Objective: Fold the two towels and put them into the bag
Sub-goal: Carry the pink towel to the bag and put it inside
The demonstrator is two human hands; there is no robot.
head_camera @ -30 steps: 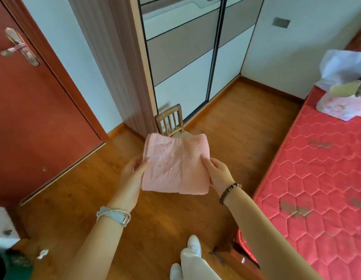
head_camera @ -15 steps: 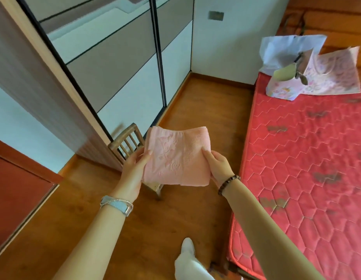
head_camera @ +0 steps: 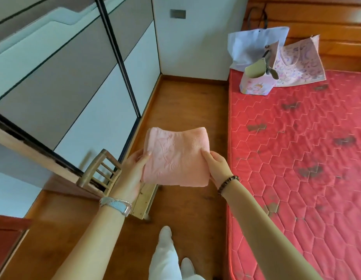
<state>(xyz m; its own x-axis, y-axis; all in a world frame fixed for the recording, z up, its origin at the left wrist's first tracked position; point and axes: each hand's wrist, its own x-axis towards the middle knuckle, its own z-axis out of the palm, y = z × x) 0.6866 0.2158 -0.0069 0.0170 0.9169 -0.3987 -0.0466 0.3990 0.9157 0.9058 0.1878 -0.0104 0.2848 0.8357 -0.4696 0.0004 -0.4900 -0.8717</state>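
Observation:
A folded pink towel (head_camera: 175, 156) is held in the air in front of me, above the wooden floor. My left hand (head_camera: 133, 170) grips its left edge, thumb on top. My right hand (head_camera: 217, 165) grips its right edge the same way. A pink patterned bag (head_camera: 256, 85) stands open at the far end of the red mattress (head_camera: 296, 158), with a second patterned bag (head_camera: 300, 63) and a pale blue bag (head_camera: 252, 47) behind it. No second towel is in view.
A small wooden chair (head_camera: 103, 174) stands just left of and below the towel, beside the sliding wardrobe doors (head_camera: 74, 77). The mattress edge runs along my right. My white-trousered leg and shoes (head_camera: 165, 255) are on the wooden floor (head_camera: 191, 110) below.
My view has swung right, from the red door toward the mattress and the bags. The towel stays gripped in both hands in the same fold.

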